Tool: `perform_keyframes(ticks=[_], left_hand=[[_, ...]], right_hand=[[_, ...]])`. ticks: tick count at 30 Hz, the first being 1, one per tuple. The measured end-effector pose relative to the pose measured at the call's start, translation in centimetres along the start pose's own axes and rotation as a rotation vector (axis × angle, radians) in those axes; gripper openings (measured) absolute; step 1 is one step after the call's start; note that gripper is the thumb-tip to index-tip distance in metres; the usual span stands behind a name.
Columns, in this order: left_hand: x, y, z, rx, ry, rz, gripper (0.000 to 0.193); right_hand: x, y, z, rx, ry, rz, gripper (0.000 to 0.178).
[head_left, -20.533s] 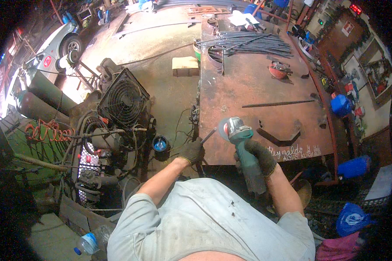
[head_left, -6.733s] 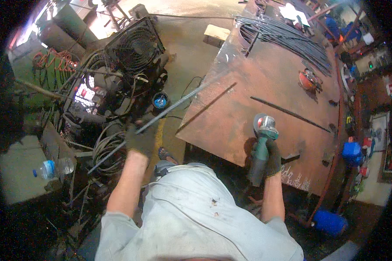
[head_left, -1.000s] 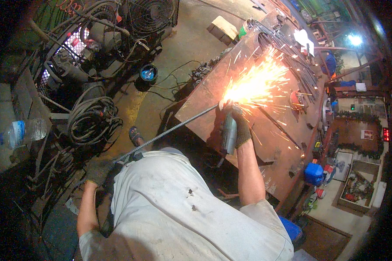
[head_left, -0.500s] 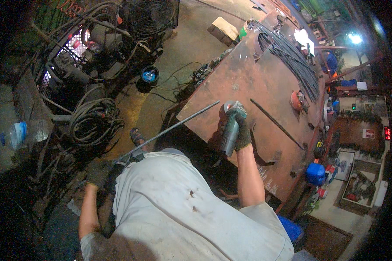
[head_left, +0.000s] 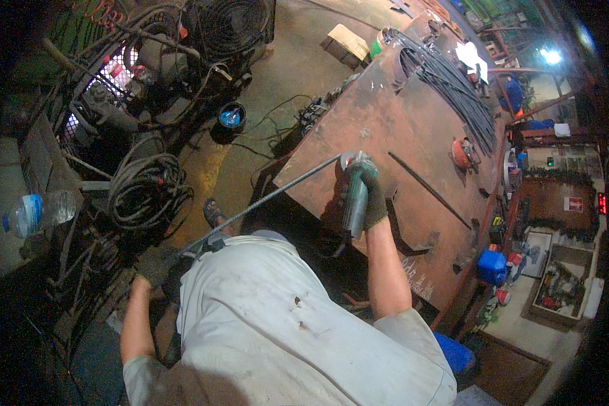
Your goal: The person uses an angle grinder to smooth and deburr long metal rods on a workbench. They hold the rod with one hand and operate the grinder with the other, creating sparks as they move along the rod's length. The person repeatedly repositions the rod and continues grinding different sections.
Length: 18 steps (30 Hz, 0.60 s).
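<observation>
In my gloved right hand point(head_left: 375, 206) is a green angle grinder point(head_left: 354, 201), held by its body over the rusty steel table. Its disc point(head_left: 347, 160) meets, or nearly meets, the far end of a long ribbed steel rod point(head_left: 277, 193); the exact contact is too small to tell. The rod slants down to the left, past my waist, to my gloved left hand point(head_left: 157, 266), which is closed around its near part in shadow. A second, darker rod point(head_left: 430, 189) lies on the table right of the grinder.
The steel table point(head_left: 338, 135) bears a bundle of thin rods point(head_left: 457, 101) and an orange-red round tool point(head_left: 463, 154). Coiled cables point(head_left: 149, 179) and a black bucket point(head_left: 230, 120) stand left. A plastic bottle point(head_left: 40, 211) lies far left; a blue container point(head_left: 492, 266) is at right.
My right hand has brought the grinder slightly left, so its disc now sits at the rod's end, where a gap showed before. The rod has hardly moved.
</observation>
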<state>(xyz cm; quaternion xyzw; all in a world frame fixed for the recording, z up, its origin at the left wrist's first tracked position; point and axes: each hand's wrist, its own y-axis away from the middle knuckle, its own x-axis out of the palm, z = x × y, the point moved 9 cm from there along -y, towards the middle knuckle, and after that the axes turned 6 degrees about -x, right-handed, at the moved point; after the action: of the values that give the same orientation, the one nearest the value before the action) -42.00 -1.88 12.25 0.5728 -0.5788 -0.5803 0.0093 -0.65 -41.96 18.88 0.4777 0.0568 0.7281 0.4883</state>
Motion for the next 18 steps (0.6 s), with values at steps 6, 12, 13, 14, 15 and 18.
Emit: perform_keyframes(ticks=[6,12,13,14,15,18], left_hand=[[-2.8,0.9,-3.6,-0.026,0.060,0.056,0.049],[-1.8,0.8,-2.6,-0.063,0.195,0.089,0.047],[-2.8,1.6,-4.0,-0.104,0.244,0.124,0.047],[-3.3,2.0,-4.7,-0.146,0.293,0.160,0.047],[-3.0,1.9,-4.4,-0.133,0.310,0.131,0.047],[-0.7,1.5,-1.9,-0.111,0.312,0.065,0.049]], right_hand=[[-0.1,-0.6,0.1,0.025,-0.017,0.010,0.063],[-2.0,-1.3,-0.5,0.101,-0.098,0.011,0.051],[-2.3,-1.5,-0.5,0.090,-0.078,0.006,0.050],[-2.3,-1.5,-0.3,0.080,-0.058,0.001,0.049],[-2.2,-1.5,-0.2,0.070,-0.055,-0.007,0.048],[-1.0,-1.4,0.2,0.054,-0.050,0.009,0.048]])
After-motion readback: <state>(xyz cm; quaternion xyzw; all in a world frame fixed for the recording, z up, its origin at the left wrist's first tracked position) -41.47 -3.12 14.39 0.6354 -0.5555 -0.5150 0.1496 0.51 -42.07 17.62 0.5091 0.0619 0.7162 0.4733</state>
